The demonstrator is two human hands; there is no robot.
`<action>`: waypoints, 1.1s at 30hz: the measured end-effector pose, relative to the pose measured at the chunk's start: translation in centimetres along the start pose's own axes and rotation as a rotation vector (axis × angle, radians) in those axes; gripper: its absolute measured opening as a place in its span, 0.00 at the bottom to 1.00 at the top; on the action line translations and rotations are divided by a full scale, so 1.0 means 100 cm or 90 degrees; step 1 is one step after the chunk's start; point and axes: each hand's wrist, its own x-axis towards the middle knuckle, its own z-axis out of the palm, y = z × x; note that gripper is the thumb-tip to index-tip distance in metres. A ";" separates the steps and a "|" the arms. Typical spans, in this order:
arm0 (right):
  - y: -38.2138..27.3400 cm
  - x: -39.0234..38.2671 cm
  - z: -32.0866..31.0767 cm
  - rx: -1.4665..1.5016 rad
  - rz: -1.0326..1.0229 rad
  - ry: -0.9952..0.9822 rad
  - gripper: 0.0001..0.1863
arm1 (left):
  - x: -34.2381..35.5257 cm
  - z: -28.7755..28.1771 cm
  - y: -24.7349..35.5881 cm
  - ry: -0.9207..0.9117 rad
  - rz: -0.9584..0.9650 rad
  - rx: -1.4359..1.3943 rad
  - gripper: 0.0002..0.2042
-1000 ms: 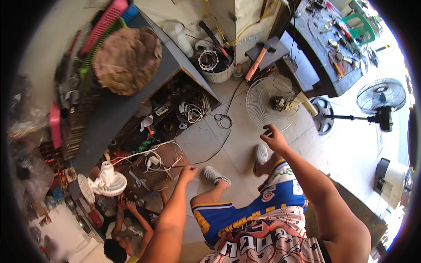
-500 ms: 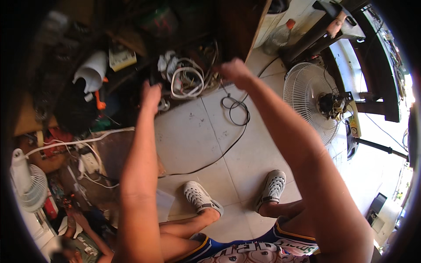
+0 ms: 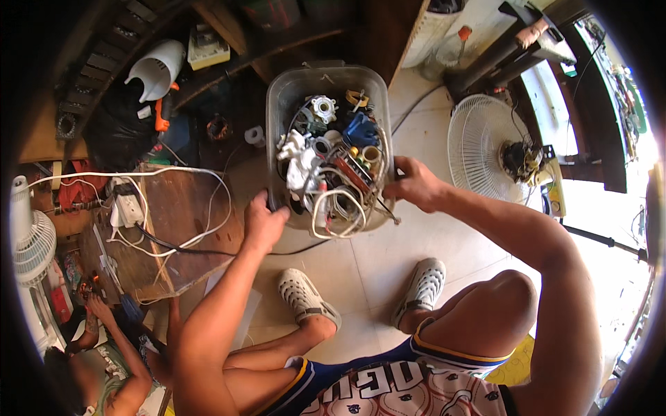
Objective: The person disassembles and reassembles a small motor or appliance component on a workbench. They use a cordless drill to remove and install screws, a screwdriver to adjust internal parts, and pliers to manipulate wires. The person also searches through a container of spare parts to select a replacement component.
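A clear plastic bin [image 3: 277,93] full of odd parts is held up between my two hands, over the tiled floor. My left hand [image 3: 266,223] grips its near left side, thumb over the rim. On the right side, my right hand [image 3: 416,184] is closed around the edge. Inside lie a coil of white cable [image 3: 338,213], a white wheel-like part [image 3: 323,109], a blue piece [image 3: 361,130], a reddish-brown block [image 3: 352,170] and some crumpled white material [image 3: 301,166]. The lower contents are hidden under these.
A low wooden table [image 3: 198,260] with a white power strip [image 3: 127,210] stands at left, a black cord trailing from it. A fan with a wire cage [image 3: 482,149] is on the right. Shelving lies behind the bin. Another person [image 3: 125,374] sits at lower left, hands on small parts.
The bin has come out of the dark shelf space toward me and now shows whole. Both my hands have drawn back with it, and my arms are more bent.
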 end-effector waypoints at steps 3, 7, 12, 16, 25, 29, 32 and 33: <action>0.048 -0.034 0.009 -0.034 0.002 0.020 0.26 | -0.043 0.021 -0.016 -0.005 0.029 0.013 0.11; 0.092 -0.057 0.018 -0.043 -0.043 0.025 0.27 | -0.068 0.051 -0.029 -0.020 0.055 0.034 0.11; 0.125 -0.089 0.013 -0.107 0.057 0.019 0.28 | -0.089 0.069 -0.041 -0.120 0.010 0.080 0.14; 0.131 -0.104 0.011 -0.124 -0.014 0.001 0.28 | -0.086 0.059 -0.032 -0.218 0.113 0.152 0.18; 0.034 -0.133 -0.038 -0.682 0.074 -0.161 0.29 | -0.006 -0.027 0.067 -0.529 0.190 0.505 0.18; -0.041 -0.183 -0.023 -0.804 -0.085 -0.106 0.27 | 0.032 -0.014 0.113 -0.402 0.387 0.357 0.12; -0.071 -0.207 0.013 -0.624 -0.322 -0.033 0.25 | 0.059 0.011 0.131 -0.383 0.438 0.310 0.09; -0.075 -0.208 0.023 -0.579 -0.272 -0.056 0.25 | 0.068 0.019 0.136 -0.365 0.449 0.301 0.10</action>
